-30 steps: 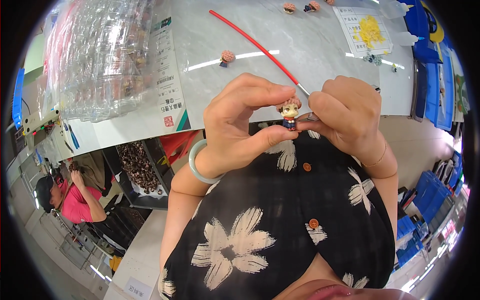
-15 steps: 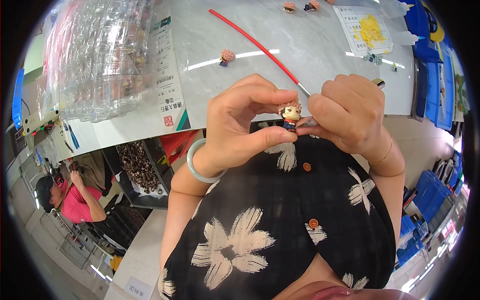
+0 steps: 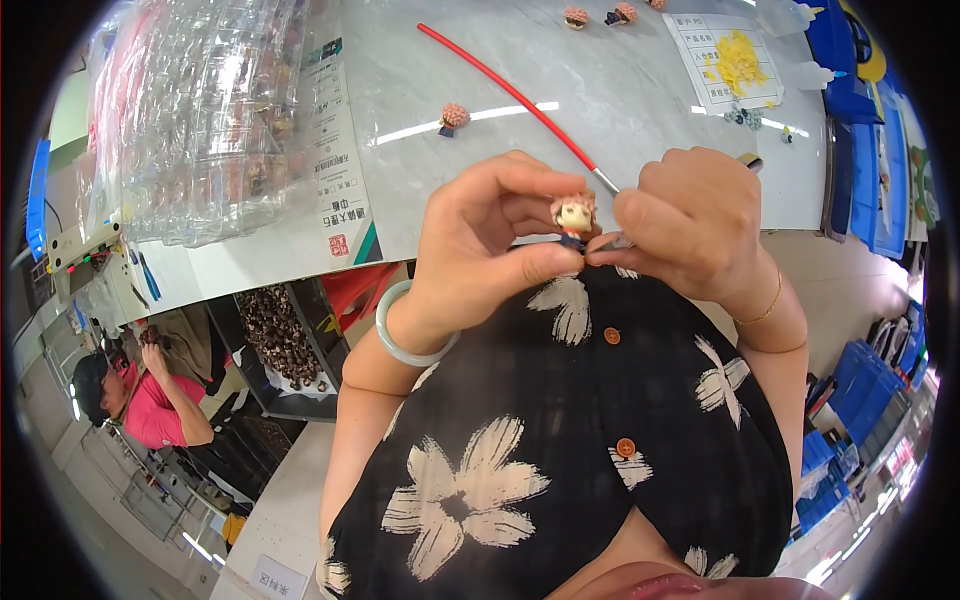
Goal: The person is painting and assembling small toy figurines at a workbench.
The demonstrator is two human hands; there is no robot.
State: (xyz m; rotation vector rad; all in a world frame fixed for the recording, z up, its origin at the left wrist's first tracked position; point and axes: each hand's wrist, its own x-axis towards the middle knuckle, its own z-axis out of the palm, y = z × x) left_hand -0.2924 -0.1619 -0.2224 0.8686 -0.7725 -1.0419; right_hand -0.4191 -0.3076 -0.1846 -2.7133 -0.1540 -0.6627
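My left hand pinches a small big-headed figurine between thumb and fingers. The toy has pink hair, a pale face and a dark blue outfit, and it stands upright. Close beside it, my right hand is closed around the metal end of a slim tool with a long red handle, which slants away to the upper left above the table. Greyish metal shows near the right fingertips, by the figurine; the tool's tip is mostly hidden. A similar pink-haired figurine lies beyond my left hand.
Bagged clear plastic trays are piled on the table's left. More figurines lie at the far edge. Yellow bits rest on a paper sheet by white squeeze bottles. A crate of dark parts and another person are left.
The figurine has shifted slightly left and tilted a little in my left hand's pinch. My right hand has moved slightly left with it, still gripping the red-handled tool.
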